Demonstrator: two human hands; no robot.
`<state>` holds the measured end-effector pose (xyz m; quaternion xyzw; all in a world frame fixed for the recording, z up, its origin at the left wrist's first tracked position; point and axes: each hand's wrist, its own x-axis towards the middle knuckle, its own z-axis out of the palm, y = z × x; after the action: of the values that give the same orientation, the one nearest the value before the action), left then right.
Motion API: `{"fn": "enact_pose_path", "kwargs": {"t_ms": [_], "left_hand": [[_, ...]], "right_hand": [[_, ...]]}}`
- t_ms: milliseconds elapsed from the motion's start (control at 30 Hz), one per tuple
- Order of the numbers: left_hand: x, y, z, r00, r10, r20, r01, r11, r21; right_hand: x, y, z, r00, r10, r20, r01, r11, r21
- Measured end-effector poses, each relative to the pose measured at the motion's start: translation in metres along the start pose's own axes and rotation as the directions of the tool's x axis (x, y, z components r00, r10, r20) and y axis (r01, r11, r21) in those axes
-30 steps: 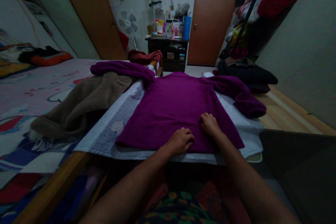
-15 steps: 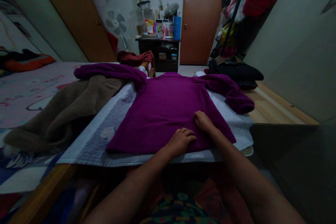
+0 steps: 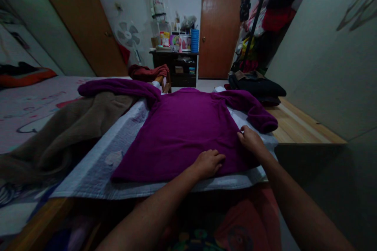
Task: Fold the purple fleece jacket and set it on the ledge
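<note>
A purple long-sleeved garment (image 3: pixel 182 125) lies spread on a pale blue cloth (image 3: pixel 118 168), its collar at the far end and its sleeves out to both sides. Resting on the lower part of the garment, right of its middle, is my left hand (image 3: pixel 208 163), palm down with fingers slightly bent and apart. My right hand (image 3: pixel 249 139) is at the garment's right side edge, thumb and forefinger pinched on the purple fabric there.
A brown fleecy garment (image 3: pixel 85 121) lies on the left, partly under the left sleeve. Dark folded clothes (image 3: pixel 259 86) sit on a wooden board (image 3: pixel 306 125) at the right. Beyond are a fan (image 3: pixel 129 34), a black shelf (image 3: pixel 173 68) and a door (image 3: pixel 222 27).
My right hand has moved right, from on top of the garment to its side edge. My left hand is still on the lower part. The camera view has shifted slightly.
</note>
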<state>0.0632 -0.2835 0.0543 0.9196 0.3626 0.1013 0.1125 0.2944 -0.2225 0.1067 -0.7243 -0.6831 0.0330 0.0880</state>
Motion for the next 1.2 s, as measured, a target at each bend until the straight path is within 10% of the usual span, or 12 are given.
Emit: {"fn": "enact_pose_path", "kwargs": {"t_ms": [433,700,1200], "left_hand": [[0.037,-0.015,0.022,0.998,-0.031,-0.061,0.034,0.998,0.045],[0.052,-0.013,0.027,0.983,-0.106,-0.15,0.117,0.991,0.061],[0.058,-0.028,0.007,0.961,-0.241,-0.132,0.248,0.968,0.038]], "right_hand": [[-0.021,0.02,-0.02,0.875,-0.095,0.475,-0.209,0.81,0.548],[-0.034,0.03,-0.008,0.958,-0.165,0.233,0.055,0.907,0.417],[-0.04,0.045,-0.003,0.971,0.011,0.237,-0.034,0.995,0.094]]}}
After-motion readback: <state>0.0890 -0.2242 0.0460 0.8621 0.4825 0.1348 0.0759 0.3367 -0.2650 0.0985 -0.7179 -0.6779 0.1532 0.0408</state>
